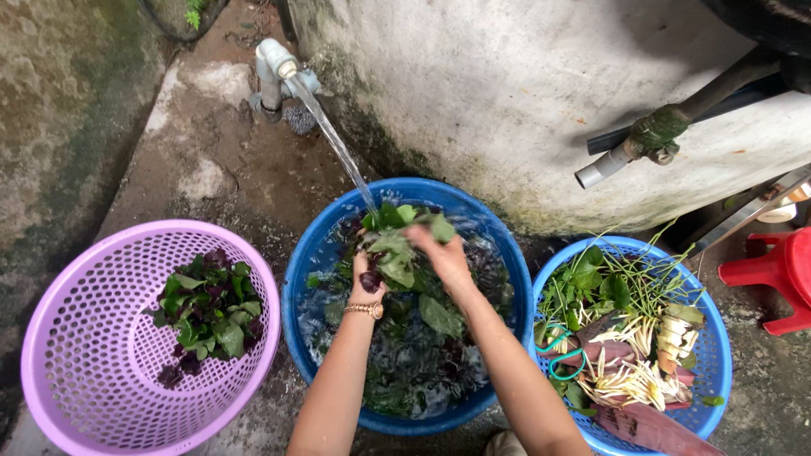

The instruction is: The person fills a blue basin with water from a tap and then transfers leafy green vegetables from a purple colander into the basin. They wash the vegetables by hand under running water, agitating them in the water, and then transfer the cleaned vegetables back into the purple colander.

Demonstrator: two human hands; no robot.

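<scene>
Three round vessels are counted on the concrete ground: one blue basin [314, 253] in the middle, one purple perforated basket [76, 338] to the left, and one blue perforated basket [714, 338] to the right. Two taps are seen: a white tap [279, 72] from which a single stream of water [338, 148] is poured into the basin, and a second pipe tap [629, 152] wrapped in green at the right, from which nothing is seen running. One red plastic stool [773, 270] is cut off by the right edge.

A bunch of green leaves [397, 245] is held above the basin, under the stream. It is gripped from below by the left hand [369, 283], on whose wrist one gold bracelet [365, 310] is worn; its fingers are closed into the leaves and largely hidden by them. The right hand [439, 253] is laid over the top of the bunch with its fingers curled down around it.

More leaves are floated in the basin's water; their number cannot be made out. A small heap of green and purple leaves [205, 308] is held in the purple basket. In the blue basket, herbs, pale banana-flower florets [634, 380] and reddish bracts are piled; the lower part is cut off by the frame.
</scene>
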